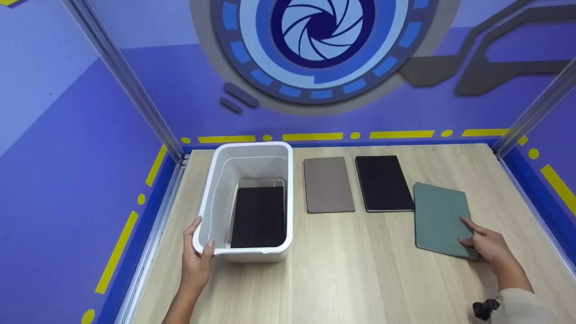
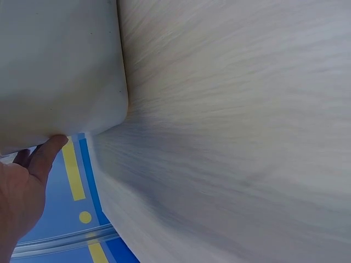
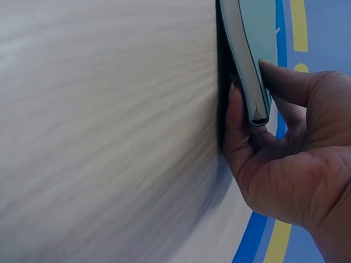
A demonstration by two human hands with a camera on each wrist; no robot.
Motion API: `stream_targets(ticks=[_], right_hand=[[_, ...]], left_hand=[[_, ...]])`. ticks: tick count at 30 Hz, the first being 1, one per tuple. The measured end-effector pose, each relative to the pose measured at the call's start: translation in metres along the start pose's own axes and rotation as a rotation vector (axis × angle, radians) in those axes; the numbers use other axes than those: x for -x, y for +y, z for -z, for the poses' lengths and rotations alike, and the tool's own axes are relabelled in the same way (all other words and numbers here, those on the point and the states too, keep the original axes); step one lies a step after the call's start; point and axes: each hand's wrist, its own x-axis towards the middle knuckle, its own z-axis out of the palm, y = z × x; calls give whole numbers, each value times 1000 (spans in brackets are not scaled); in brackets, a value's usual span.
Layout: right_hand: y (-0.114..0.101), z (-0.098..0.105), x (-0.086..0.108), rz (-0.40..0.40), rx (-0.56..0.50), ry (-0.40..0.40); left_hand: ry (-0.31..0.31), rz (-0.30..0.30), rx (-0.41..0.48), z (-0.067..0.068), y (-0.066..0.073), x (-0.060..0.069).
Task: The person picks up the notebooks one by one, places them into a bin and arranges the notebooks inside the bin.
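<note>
The white bin [image 1: 290, 202] stands at the left of the table, with a black notebook [image 1: 258, 216] on top of a lighter one inside. My left hand [image 1: 195, 261] grips the bin's near left corner; in the left wrist view, the fingers of the left hand [image 2: 27, 186] lie against the bin wall [image 2: 60, 66]. At the right, my right hand [image 1: 490, 247] pinches the right edge of a green notebook [image 1: 441, 220]. The right wrist view shows the right hand [image 3: 290, 148] with thumb and fingers on opposite sides of the green notebook [image 3: 247, 66], its lower edge raised off the table.
A taupe notebook [image 1: 329, 184] and another black notebook [image 1: 384, 183] lie side by side between the bin and the green notebook. Blue panels [image 1: 315, 126] with yellow marks border the wooden table [image 1: 351, 270] at the back and sides.
</note>
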Motion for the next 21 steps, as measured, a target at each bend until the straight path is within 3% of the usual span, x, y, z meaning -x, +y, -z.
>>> stream_targets(ticks=[21], right_hand=[[2, -1, -2, -9, -3, -3]], left_hand=[[-2, 4, -21, 0, 0, 0]])
